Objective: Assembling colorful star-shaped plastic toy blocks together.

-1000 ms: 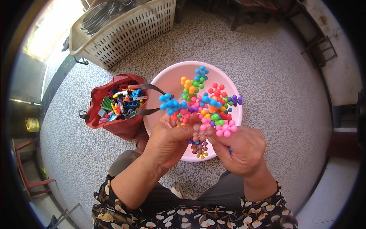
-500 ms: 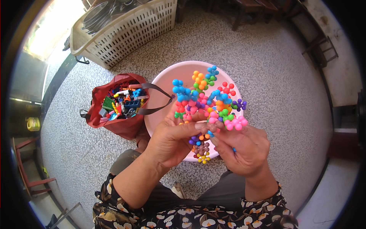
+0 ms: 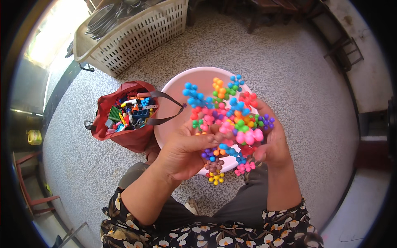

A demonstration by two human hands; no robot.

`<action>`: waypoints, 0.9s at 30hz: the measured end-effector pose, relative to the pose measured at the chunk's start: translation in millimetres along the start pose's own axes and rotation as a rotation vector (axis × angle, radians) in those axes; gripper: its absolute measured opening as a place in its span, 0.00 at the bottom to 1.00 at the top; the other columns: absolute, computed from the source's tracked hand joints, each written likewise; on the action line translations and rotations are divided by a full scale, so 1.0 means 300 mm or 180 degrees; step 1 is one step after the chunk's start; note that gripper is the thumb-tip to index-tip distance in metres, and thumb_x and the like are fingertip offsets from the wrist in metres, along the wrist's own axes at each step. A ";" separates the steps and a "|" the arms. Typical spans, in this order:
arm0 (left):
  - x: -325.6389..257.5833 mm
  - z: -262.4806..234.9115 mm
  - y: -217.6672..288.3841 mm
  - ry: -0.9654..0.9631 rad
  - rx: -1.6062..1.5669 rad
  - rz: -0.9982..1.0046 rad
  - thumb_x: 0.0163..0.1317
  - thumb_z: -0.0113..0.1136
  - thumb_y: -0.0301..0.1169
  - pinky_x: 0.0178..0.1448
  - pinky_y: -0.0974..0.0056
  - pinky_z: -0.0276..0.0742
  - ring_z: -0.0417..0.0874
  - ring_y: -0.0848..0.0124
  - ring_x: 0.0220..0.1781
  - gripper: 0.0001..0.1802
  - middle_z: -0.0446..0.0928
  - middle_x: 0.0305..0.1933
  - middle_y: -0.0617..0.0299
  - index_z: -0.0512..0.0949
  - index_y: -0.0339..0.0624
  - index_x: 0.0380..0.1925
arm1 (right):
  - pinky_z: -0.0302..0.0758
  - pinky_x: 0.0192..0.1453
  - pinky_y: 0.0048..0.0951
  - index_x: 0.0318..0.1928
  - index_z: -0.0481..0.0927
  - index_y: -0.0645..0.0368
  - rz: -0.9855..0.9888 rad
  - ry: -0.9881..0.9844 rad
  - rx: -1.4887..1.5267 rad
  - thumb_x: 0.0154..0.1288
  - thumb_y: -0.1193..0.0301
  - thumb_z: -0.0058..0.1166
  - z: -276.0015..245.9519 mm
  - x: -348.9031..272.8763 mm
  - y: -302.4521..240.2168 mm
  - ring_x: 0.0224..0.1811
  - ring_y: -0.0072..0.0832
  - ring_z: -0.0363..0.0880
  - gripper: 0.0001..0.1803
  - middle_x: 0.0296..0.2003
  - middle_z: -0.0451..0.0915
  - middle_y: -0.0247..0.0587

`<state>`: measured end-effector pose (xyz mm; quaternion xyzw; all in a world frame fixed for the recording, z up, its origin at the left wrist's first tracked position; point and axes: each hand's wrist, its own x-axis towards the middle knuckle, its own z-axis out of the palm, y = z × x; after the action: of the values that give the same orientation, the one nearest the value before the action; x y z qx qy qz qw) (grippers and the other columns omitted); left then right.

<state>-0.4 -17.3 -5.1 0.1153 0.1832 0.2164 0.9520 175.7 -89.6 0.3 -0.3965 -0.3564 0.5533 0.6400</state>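
Note:
A many-coloured cluster of joined ball-tipped plastic building pieces is held up above a pink basin. My left hand grips its left side, the thumb pressed on top and the fingers partly hidden beneath. Around the right side curves my right hand, its fingers reaching up behind the pieces and its thumb near the lower right edge. Yellow, brown and pink pieces hang lowest. Much of the basin's inside is hidden by the cluster and my hands.
Left of the basin stands a red bag full of mixed toy bricks, its dark strap reaching over the rim. A white slotted crate with metal items stands at the far left. Dark wooden furniture lines the back.
My right hand has left its pinch at the cluster's middle and moved out and up around the right side. The cluster has turned slightly, showing blue and pink pieces at the lower right.

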 end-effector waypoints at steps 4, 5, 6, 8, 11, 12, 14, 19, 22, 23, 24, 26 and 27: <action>0.011 0.034 -0.020 0.0271 0.0362 -0.0076 0.54 0.55 0.20 0.55 0.59 0.72 0.74 0.67 0.52 0.32 0.72 0.50 0.55 0.56 0.39 0.59 | 0.73 0.49 0.25 0.59 0.59 0.65 0.0421 0.0021 0.0181 0.39 0.76 0.70 -0.030 -0.018 0.000 0.46 0.26 0.75 0.45 0.45 0.74 0.43; 0.014 0.022 -0.018 0.0280 0.0367 -0.0073 0.54 0.55 0.20 0.55 0.59 0.72 0.74 0.67 0.52 0.32 0.72 0.50 0.55 0.56 0.39 0.59 | 0.74 0.48 0.24 0.58 0.61 0.65 0.0726 0.0149 -0.0027 0.41 0.78 0.68 -0.034 -0.015 -0.001 0.44 0.25 0.76 0.42 0.44 0.75 0.42; 0.014 0.009 -0.011 0.0140 0.0051 -0.0200 0.55 0.53 0.22 0.55 0.58 0.71 0.74 0.65 0.53 0.31 0.71 0.52 0.54 0.55 0.38 0.59 | 0.75 0.45 0.23 0.56 0.63 0.65 0.0656 0.0136 -0.0091 0.43 0.81 0.64 -0.043 -0.014 0.014 0.42 0.24 0.77 0.37 0.43 0.76 0.42; 0.020 0.011 -0.007 -0.0029 -0.0276 -0.0342 0.56 0.51 0.23 0.56 0.57 0.71 0.74 0.64 0.53 0.30 0.69 0.54 0.52 0.55 0.38 0.59 | 0.75 0.43 0.22 0.56 0.63 0.65 0.0658 0.0165 0.0011 0.44 0.80 0.64 -0.048 -0.023 0.013 0.42 0.24 0.77 0.36 0.43 0.76 0.42; 0.026 0.028 -0.009 -0.0262 -0.0210 -0.0146 0.57 0.48 0.24 0.58 0.55 0.70 0.73 0.62 0.54 0.31 0.68 0.55 0.51 0.52 0.37 0.61 | 0.74 0.40 0.19 0.56 0.64 0.65 0.0519 0.0264 0.0230 0.45 0.76 0.64 -0.050 -0.024 0.028 0.41 0.23 0.76 0.35 0.44 0.76 0.41; 0.026 0.035 -0.009 -0.0355 -0.0350 -0.0148 0.56 0.48 0.23 0.58 0.55 0.70 0.73 0.62 0.54 0.32 0.67 0.55 0.51 0.51 0.37 0.61 | 0.73 0.39 0.18 0.55 0.64 0.65 0.0374 0.0336 0.0333 0.46 0.73 0.64 -0.049 -0.024 0.033 0.41 0.22 0.76 0.34 0.44 0.76 0.40; 0.028 0.040 -0.008 -0.0448 -0.0486 -0.0150 0.55 0.47 0.21 0.59 0.55 0.69 0.72 0.62 0.55 0.33 0.67 0.56 0.51 0.50 0.37 0.62 | 0.73 0.40 0.19 0.55 0.64 0.65 0.0353 0.0439 0.0343 0.47 0.71 0.64 -0.038 -0.024 0.017 0.41 0.22 0.76 0.35 0.44 0.76 0.40; 0.030 0.048 -0.014 -0.0272 0.0148 -0.0131 0.56 0.48 0.19 0.61 0.55 0.67 0.72 0.62 0.56 0.31 0.67 0.55 0.52 0.53 0.36 0.61 | 0.70 0.52 0.26 0.54 0.66 0.65 0.0188 0.0536 0.0469 0.48 0.68 0.63 -0.036 -0.031 -0.004 0.49 0.26 0.72 0.33 0.48 0.74 0.41; 0.031 0.034 -0.018 -0.0398 -0.0098 -0.0194 0.58 0.49 0.21 0.61 0.55 0.68 0.72 0.62 0.55 0.29 0.68 0.54 0.51 0.55 0.36 0.61 | 0.65 0.57 0.31 0.54 0.66 0.64 0.0153 0.0366 0.0480 0.50 0.67 0.62 -0.035 -0.030 -0.019 0.53 0.30 0.70 0.32 0.49 0.72 0.43; 0.030 0.036 -0.017 -0.0394 -0.0095 -0.0197 0.58 0.49 0.21 0.61 0.55 0.68 0.72 0.62 0.55 0.29 0.68 0.54 0.51 0.55 0.36 0.61 | 0.65 0.57 0.31 0.54 0.66 0.64 0.0153 0.0369 0.0486 0.50 0.67 0.62 -0.037 -0.026 -0.018 0.53 0.30 0.70 0.32 0.49 0.72 0.43; 0.028 0.041 -0.015 -0.0337 -0.0121 -0.0155 0.59 0.48 0.21 0.61 0.56 0.68 0.72 0.62 0.55 0.28 0.68 0.54 0.51 0.55 0.36 0.60 | 0.70 0.53 0.30 0.53 0.66 0.60 0.0080 0.0273 0.0593 0.51 0.66 0.62 -0.040 -0.020 -0.015 0.50 0.27 0.71 0.30 0.47 0.72 0.39; 0.032 0.048 -0.018 -0.0310 -0.0157 -0.0122 0.59 0.48 0.22 0.61 0.56 0.68 0.72 0.61 0.55 0.28 0.68 0.54 0.51 0.55 0.36 0.60 | 0.78 0.38 0.25 0.54 0.65 0.57 0.0219 0.0040 0.0895 0.55 0.65 0.59 -0.069 -0.030 -0.012 0.40 0.21 0.75 0.27 0.44 0.72 0.37; 0.032 0.050 -0.021 -0.0190 -0.0114 -0.0083 0.59 0.49 0.22 0.58 0.55 0.70 0.74 0.59 0.52 0.29 0.69 0.54 0.49 0.55 0.35 0.60 | 0.78 0.38 0.25 0.54 0.65 0.57 0.0216 0.0045 0.0886 0.55 0.65 0.59 -0.077 -0.034 -0.005 0.40 0.21 0.75 0.27 0.44 0.72 0.37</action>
<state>16.1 -20.6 3.8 0.1023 0.1522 0.2036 0.9617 195.6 -102.4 -8.5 -0.3196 -0.2581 0.6158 0.6723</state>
